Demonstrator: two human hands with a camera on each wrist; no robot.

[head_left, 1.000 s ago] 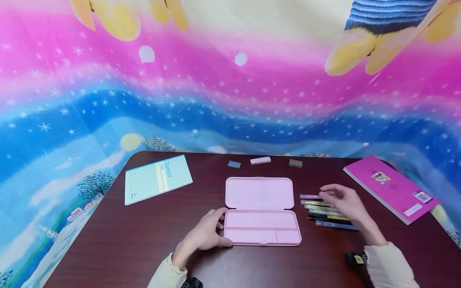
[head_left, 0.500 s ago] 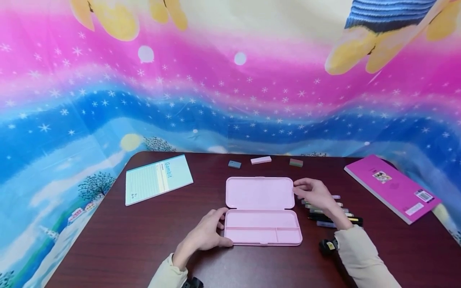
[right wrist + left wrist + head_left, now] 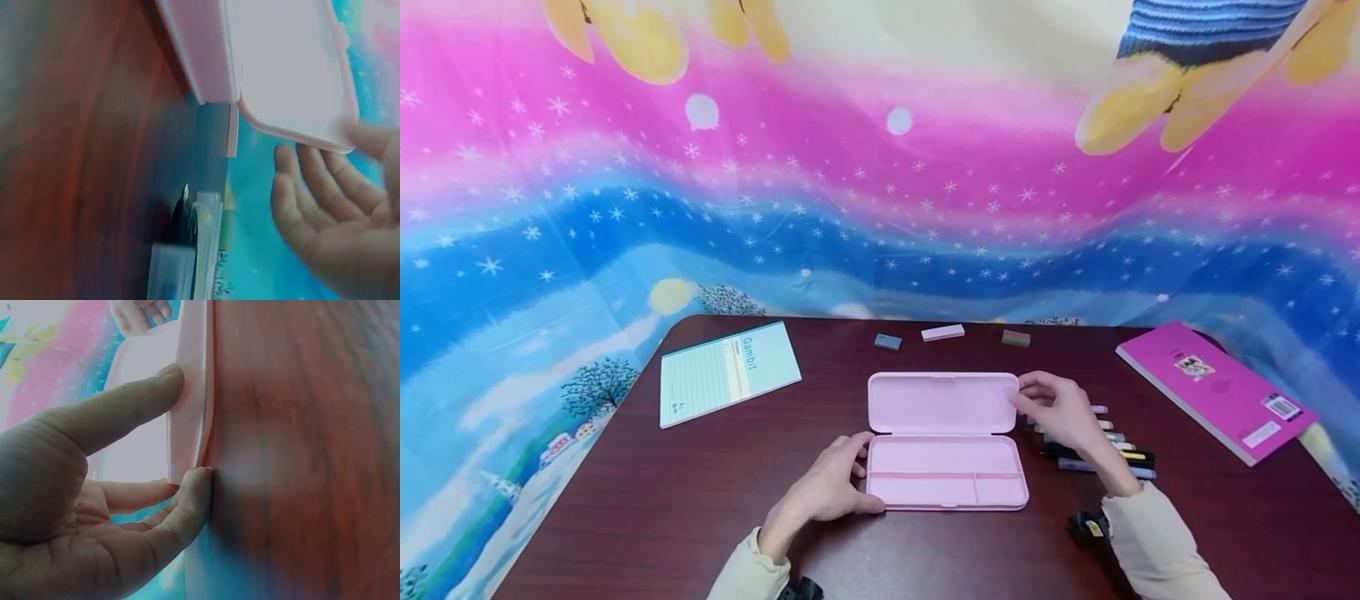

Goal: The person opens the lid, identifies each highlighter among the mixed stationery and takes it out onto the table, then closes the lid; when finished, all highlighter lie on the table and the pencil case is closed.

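Observation:
A pink pencil case (image 3: 917, 490) lies on the dark wooden table with its divided tray facing up. Its lid (image 3: 942, 404) is swung back behind the tray. At the tray's left end, my left hand (image 3: 827, 485) grips the case; the left wrist view has the thumb on the front side and fingertips at the end and lower edge. With thumb and fingers, my right hand (image 3: 1062, 410) pinches the lid's right edge. In the right wrist view, the lid (image 3: 290, 75) is tilted up off the table, between blurred thumb and fingers.
Several pens (image 3: 1138, 472) lie side by side, partly under the right forearm. Behind the case sit a blue eraser (image 3: 887, 342), a pink eraser (image 3: 943, 333) and a red-green eraser (image 3: 1016, 339). A mint notebook (image 3: 722, 375) lies left, a magenta book (image 3: 1217, 392) right.
My right hand has moved left from over the pens to the lid and taken hold of its edge. The lid has risen slightly. My left hand has stayed put.

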